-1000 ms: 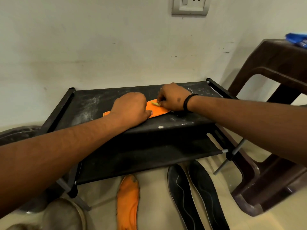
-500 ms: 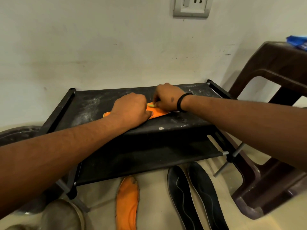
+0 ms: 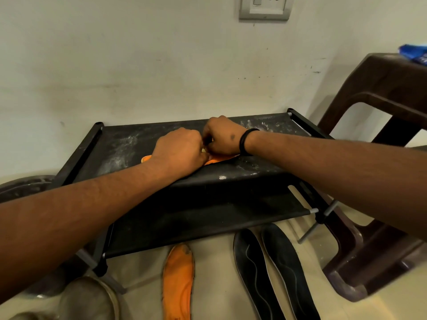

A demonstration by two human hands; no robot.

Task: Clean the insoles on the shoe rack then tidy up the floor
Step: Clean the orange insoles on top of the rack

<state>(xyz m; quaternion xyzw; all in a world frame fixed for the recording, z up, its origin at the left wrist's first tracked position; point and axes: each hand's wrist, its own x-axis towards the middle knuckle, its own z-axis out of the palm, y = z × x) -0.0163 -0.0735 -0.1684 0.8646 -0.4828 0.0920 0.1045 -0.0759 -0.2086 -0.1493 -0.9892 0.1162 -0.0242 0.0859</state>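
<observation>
On the rack (image 3: 120, 144), the left hand (image 3: 178, 153) presses the thin, flexible orange insole (image 3: 146, 159) flat while the right hand (image 3: 225, 137) pinches a small yellow scrubber (image 3: 204, 150); best restrained mid-length.

Both forearms are bare, with no sleeves in view. The right hand (image 3: 225, 137) has a black band (image 3: 245, 141) around its wrist; the left hand (image 3: 179, 152) wears nothing.

Orange insole (image 3: 146, 158) on the white-dusted black rack (image 3: 120, 144); floor insoles: one orange (image 3: 178, 282), two black (image 3: 275, 273).
</observation>
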